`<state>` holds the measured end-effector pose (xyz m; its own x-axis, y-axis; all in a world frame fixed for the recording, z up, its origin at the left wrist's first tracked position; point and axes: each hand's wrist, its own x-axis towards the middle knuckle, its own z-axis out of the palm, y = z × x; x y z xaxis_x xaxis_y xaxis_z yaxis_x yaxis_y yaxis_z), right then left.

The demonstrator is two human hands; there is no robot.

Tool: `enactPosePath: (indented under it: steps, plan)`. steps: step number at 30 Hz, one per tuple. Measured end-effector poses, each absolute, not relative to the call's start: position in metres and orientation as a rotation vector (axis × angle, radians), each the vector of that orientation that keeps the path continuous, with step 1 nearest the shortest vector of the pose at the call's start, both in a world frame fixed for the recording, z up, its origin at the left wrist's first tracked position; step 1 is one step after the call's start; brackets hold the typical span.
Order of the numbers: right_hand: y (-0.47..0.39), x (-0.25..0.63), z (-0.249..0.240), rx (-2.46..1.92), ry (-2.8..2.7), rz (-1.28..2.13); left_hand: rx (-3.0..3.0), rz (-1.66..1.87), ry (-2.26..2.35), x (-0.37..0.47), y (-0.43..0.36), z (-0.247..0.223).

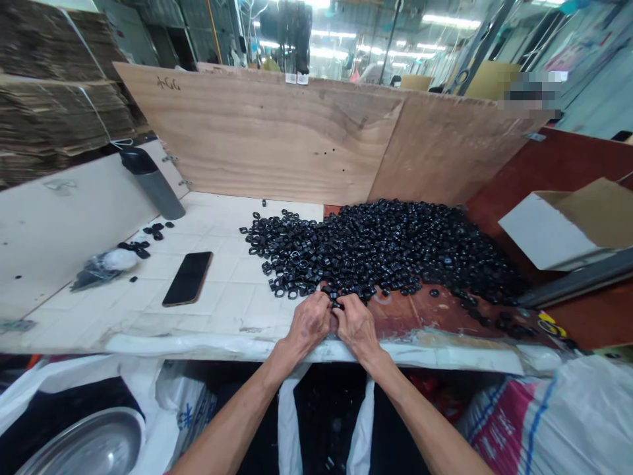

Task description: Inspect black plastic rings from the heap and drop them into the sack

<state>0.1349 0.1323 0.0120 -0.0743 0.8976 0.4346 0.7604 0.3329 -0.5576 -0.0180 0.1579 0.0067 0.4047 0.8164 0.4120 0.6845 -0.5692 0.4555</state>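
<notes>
At the front edge of the pile, my left hand (311, 322) and my right hand (357, 326) meet with fingertips pinched together. Between them is a small black plastic part (336, 304), mostly hidden by the fingers. Just beyond spreads a large pile of small black plastic parts (395, 245), many of them ring-shaped. The pile covers the middle and right of the worktable (232, 300), and some loose pieces lie close to my fingertips. Below my hands, an opened white bag (289, 422) hangs under the table edge with dark pieces inside.
A phone (188, 278) lies to the left, near a clear plastic bag (106, 267) and a grey bottle (153, 185). Wooden boards (277, 138) wall the back. On the right sits an open cardboard box (548, 231); a metal bowl (89, 448) is at lower left.
</notes>
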Motion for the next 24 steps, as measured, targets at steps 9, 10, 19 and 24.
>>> enactPosePath:
  steps: [9,10,19,24]
  plan:
    - [0.127,0.141,0.033,-1.145,-1.741,0.635,1.918,1.051,1.159,-0.030,0.141,0.020]
    - [0.126,0.141,0.033,-1.145,-1.740,0.650,1.838,1.061,1.129,-0.030,0.140,0.021]
    - [0.126,0.141,0.031,-1.118,-1.696,0.741,1.452,1.082,0.908,-0.035,0.133,0.019]
    - [0.123,0.143,0.025,-1.066,-1.640,0.781,1.554,1.163,0.848,-0.038,0.136,0.019]
